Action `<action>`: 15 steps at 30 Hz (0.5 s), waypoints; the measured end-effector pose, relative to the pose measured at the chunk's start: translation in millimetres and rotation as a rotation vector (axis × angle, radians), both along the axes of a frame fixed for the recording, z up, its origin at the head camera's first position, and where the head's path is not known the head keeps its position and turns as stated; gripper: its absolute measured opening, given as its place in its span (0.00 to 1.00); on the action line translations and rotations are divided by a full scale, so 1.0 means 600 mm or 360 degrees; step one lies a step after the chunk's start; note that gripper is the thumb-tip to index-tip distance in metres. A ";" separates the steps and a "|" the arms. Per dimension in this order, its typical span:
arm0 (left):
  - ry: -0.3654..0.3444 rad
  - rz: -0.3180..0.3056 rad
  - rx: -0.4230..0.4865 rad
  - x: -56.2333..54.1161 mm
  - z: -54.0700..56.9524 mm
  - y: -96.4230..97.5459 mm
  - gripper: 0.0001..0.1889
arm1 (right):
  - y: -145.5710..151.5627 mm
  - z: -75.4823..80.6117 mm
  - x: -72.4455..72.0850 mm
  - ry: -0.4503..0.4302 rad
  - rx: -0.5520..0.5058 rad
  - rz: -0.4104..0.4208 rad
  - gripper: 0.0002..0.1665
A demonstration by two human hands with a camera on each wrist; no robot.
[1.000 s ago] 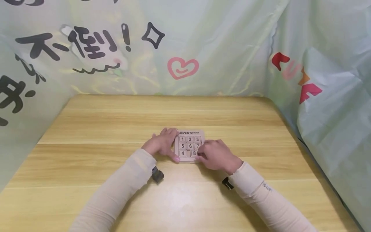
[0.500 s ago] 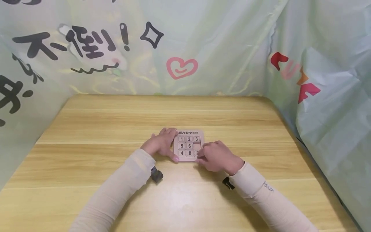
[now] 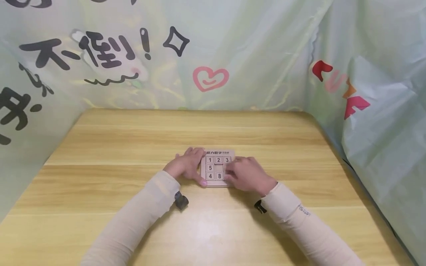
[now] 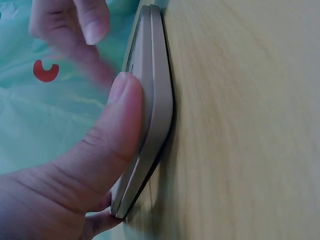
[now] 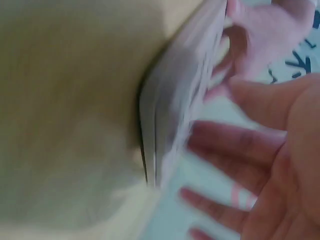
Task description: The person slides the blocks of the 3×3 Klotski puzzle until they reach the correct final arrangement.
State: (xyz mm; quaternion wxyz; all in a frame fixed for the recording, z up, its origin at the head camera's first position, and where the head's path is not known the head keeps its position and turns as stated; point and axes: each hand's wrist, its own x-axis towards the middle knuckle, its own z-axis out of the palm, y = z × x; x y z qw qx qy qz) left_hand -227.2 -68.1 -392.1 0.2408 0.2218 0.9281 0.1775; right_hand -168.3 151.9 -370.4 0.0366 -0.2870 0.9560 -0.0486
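A flat, pale number slide puzzle [image 3: 217,182] lies on the wooden table in the head view. Its tiles 1, 2 and 3 fill the top row, 5 is at the middle left, and 4 and 8 are below. The centre slot is vacant; tiles at the right are partly hidden. My left hand [image 3: 189,166] grips the puzzle's left side, thumb [image 4: 122,115] at the near corner and fingers at the far one. My right hand [image 3: 249,174] is over the right column. In the blurred right wrist view, its extended fingers [image 5: 235,145] reach the tile face.
The wooden table [image 3: 133,140] spreads around the puzzle. A printed cloth [image 3: 253,55] with a pink heart and dark lettering hangs behind it and along both sides. Dark wrist devices show at the left cuff [image 3: 181,201] and right cuff [image 3: 260,207].
Tile 7 slid down and 8 slid left; then tile 6 left the centre, and the vacant slot is now there. My right hand moved slightly up; the left stayed on the puzzle's side.
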 end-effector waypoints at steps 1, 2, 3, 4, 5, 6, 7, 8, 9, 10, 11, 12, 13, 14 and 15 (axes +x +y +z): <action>0.0001 0.0004 0.0001 0.000 0.000 0.000 0.63 | -0.006 -0.002 -0.001 -0.0015 -0.0023 0.0071 0.17; 0.0005 0.0006 0.0003 -0.001 0.001 -0.001 0.63 | -0.013 -0.006 -0.002 -0.0030 -0.0038 0.0147 0.22; 0.0007 0.0006 0.0007 -0.001 0.000 0.000 0.62 | -0.019 -0.009 -0.003 -0.0044 -0.0027 0.0214 0.26; 0.0006 0.0006 0.0010 -0.001 0.000 0.000 0.62 | -0.024 -0.011 -0.004 -0.0066 -0.0010 0.0253 0.29; 0.0001 0.0006 0.0017 -0.001 -0.001 0.000 0.62 | -0.028 -0.013 -0.004 -0.0065 0.0022 0.0257 0.30; -0.0005 0.0005 0.0020 -0.001 -0.002 0.001 0.62 | -0.030 -0.014 -0.004 -0.0048 0.0054 0.0234 0.29; -0.0006 0.0003 0.0023 0.000 -0.003 0.001 0.62 | -0.031 -0.013 -0.003 -0.0022 0.0080 0.0198 0.27; -0.0004 0.0001 0.0026 0.000 -0.004 0.002 0.63 | -0.030 -0.013 -0.001 0.0016 0.0106 0.0155 0.24; -0.0004 0.0000 0.0024 0.000 -0.004 0.002 0.63 | -0.029 -0.011 0.001 0.0053 0.0117 0.0123 0.20; -0.0004 0.0003 0.0017 0.000 -0.005 0.003 0.63 | -0.028 -0.010 0.003 0.0078 0.0107 0.0117 0.18; -0.0002 0.0004 0.0011 0.000 -0.005 0.003 0.63 | -0.026 -0.008 0.005 0.0078 0.0086 0.0128 0.17; 0.0002 0.0004 0.0000 0.000 -0.005 0.003 0.63 | -0.026 -0.007 0.008 0.0063 0.0064 0.0157 0.16; 0.0011 0.0003 -0.0005 -0.001 -0.004 0.002 0.63 | -0.026 -0.007 0.010 0.0047 0.0049 0.0206 0.16; 0.0012 0.0003 -0.0012 -0.001 -0.003 0.002 0.63 | -0.028 -0.008 0.012 0.0026 0.0036 0.0257 0.19; 0.0013 0.0003 -0.0017 -0.002 -0.003 0.001 0.63 | -0.030 -0.009 0.013 -0.0005 0.0030 0.0299 0.22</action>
